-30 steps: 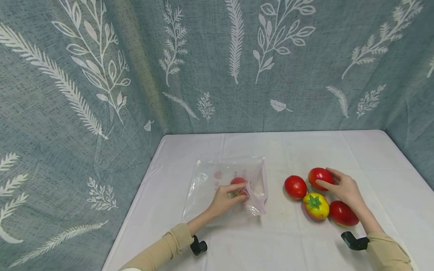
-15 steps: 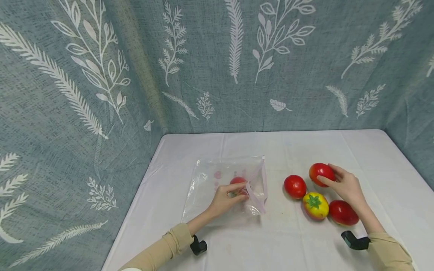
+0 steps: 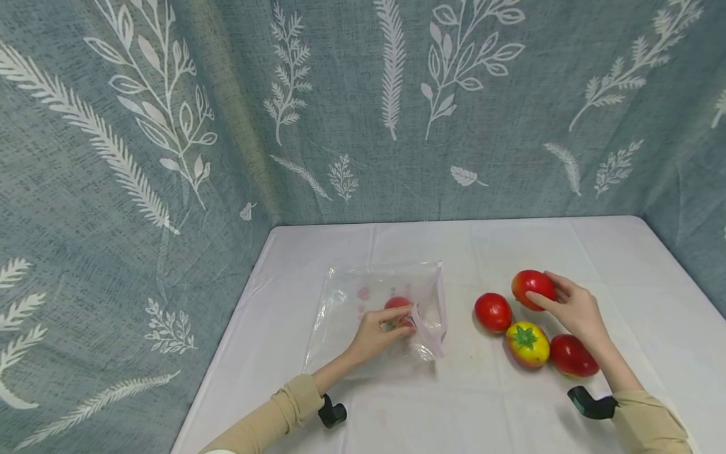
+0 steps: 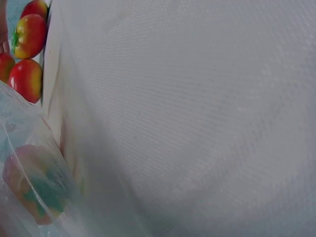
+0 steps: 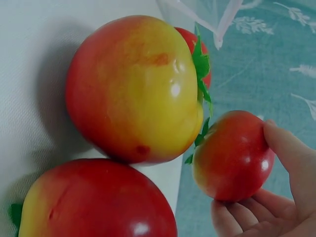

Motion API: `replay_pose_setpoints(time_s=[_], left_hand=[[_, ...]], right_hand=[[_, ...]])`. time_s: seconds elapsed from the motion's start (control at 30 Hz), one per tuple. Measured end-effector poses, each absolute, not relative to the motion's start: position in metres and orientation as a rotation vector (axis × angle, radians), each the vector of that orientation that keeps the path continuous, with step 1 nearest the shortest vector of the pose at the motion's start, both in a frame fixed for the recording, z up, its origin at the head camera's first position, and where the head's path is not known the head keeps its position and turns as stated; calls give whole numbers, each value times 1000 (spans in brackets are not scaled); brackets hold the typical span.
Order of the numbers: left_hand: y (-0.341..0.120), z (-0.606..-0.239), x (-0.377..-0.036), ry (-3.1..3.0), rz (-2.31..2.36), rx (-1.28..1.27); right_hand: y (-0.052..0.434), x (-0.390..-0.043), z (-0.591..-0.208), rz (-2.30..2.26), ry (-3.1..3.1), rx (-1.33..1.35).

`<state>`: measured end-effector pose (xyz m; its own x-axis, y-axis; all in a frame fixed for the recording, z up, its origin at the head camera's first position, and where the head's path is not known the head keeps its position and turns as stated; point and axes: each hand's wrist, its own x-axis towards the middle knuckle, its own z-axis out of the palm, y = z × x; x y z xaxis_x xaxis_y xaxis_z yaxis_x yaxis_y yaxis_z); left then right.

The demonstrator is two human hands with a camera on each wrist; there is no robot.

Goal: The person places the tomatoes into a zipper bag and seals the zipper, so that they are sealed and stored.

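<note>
My left hand (image 3: pixel 379 331) pinches the mouth edge of a clear zip bag (image 3: pixel 343 302) that lies on the table, its opening toward the right. Inside the bag sits one red tomato (image 3: pixel 399 302), seen through the plastic in the left wrist view with its green leaves (image 4: pixel 47 192). My right hand (image 3: pixel 580 312) grips another red tomato (image 3: pixel 532 289) between thumb and fingers, behind the remaining group. That group is a red tomato (image 3: pixel 493 313), a yellow-topped one (image 3: pixel 527 345) with a green leafy crown, and a dark red one (image 3: pixel 574 355) below my right wrist.
A white cloth covers the table (image 3: pixel 454 403). A blue-green curtain (image 3: pixel 363 126) with white leaf prints hangs behind the table and along its sides. Black wrist devices (image 3: pixel 332 413) stick out below both sleeves.
My right hand has lifted its tomato up and away from the others, then shifted slightly left. My left hand and the bag stay where they were.
</note>
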<state>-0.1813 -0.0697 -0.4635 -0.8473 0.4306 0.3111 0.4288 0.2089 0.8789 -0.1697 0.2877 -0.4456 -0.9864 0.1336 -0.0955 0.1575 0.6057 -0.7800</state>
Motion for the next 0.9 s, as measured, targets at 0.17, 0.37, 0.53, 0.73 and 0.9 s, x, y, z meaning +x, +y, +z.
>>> replay_pose_setpoints(time_s=[0.17, 0.37, 0.53, 0.73, 0.9], left_hand=[[-71, -463, -181, 2439, 1772, 870], [-72, -461, -180, 2432, 1766, 875], [-72, -461, -180, 2430, 1760, 872], [-71, -461, -180, 2429, 1761, 880], [-71, -461, -180, 2419, 1770, 867]], right_hand=[[284, -169, -443, -1363, 2789, 237], [279, -169, -442, -1372, 2794, 238], [275, -170, -442, -1381, 2805, 244], [271, -169, -440, -1393, 2800, 202], [268, -168, -437, -1406, 2794, 161]])
